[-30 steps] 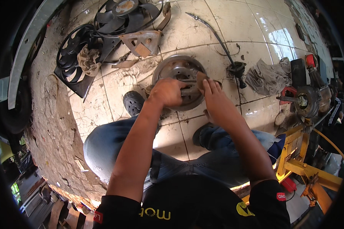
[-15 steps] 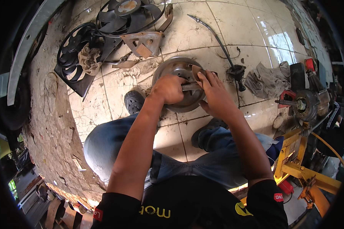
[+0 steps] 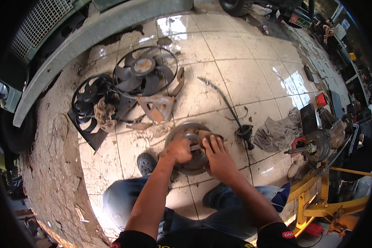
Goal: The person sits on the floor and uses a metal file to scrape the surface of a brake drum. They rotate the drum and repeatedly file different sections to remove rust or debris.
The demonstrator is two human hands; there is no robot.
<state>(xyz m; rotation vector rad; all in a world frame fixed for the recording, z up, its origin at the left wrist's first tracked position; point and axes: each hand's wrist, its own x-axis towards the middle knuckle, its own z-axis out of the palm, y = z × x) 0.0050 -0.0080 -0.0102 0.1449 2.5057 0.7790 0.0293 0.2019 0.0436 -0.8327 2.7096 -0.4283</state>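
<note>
A round, dull metal drum (image 3: 182, 131) lies on the tiles between my feet. Over it, my left hand (image 3: 178, 151) is closed around a flat metal part (image 3: 195, 147), probably a brake shoe, though much of it is hidden. My right hand (image 3: 219, 158) presses its fingers over a brown sheet (image 3: 204, 135) that looks like sandpaper, against the far side of that part. The right thumb is lower, by the drum's edge. Both hands are close together and hide the middle of the drum.
Black cooling fans (image 3: 144, 68) and a rusty bracket (image 3: 156, 108) lie at the far left. A cable with a black lever base (image 3: 244, 132) and a grey rag (image 3: 279, 130) lie to the right. A yellow metal frame (image 3: 314, 198) stands near right; a vehicle bumper (image 3: 99, 35) curves along the far left.
The view has tilted up, so more of the far floor and the vehicle shows. The brown sheet shows more broadly under my right fingers; my left hand keeps its hold.
</note>
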